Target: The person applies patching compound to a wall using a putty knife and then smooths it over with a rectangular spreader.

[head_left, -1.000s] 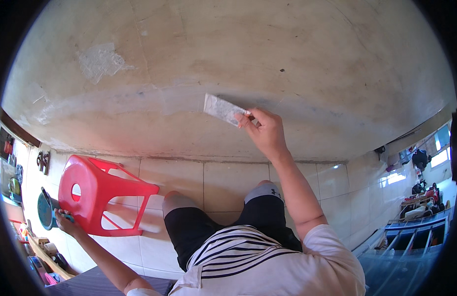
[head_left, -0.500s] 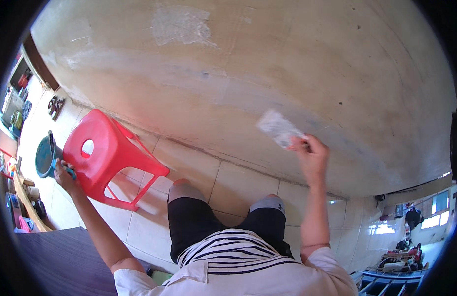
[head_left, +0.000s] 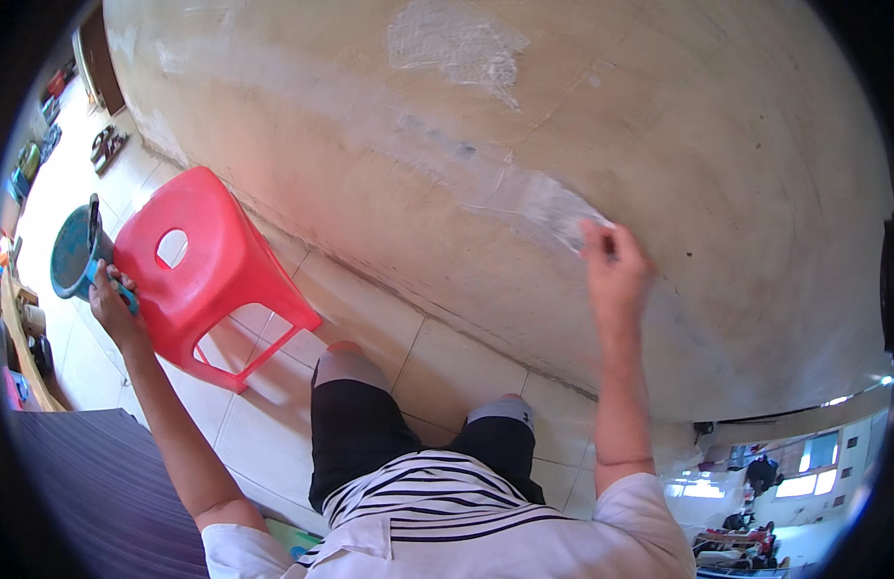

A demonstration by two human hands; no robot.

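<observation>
Both hands are busy: the right hand (head_left: 616,253) pinches the near end of a whitish flat scraper (head_left: 557,207) between thumb and curled fingers, and the left hand (head_left: 114,299) is wrapped around the handle of a teal tub (head_left: 70,253), beside the stool. The scraper lies over the wall (head_left: 350,183), its face slightly blurred; whether its whole edge touches cannot be told. It looks light, thin and fairly stiff, perhaps slippery where white smears coat it, so the near end seems the best grip. The tub, with a dark stick (head_left: 94,210) at its rim, is probably heavier and best kept level by its handle.

The wall is tan and scuffed, with a rough white patch (head_left: 452,43) higher up. Below are pale floor tiles (head_left: 365,299), a red stool (head_left: 210,261) and dark sandals (head_left: 107,147); windows (head_left: 807,482) brighten the far right.
</observation>
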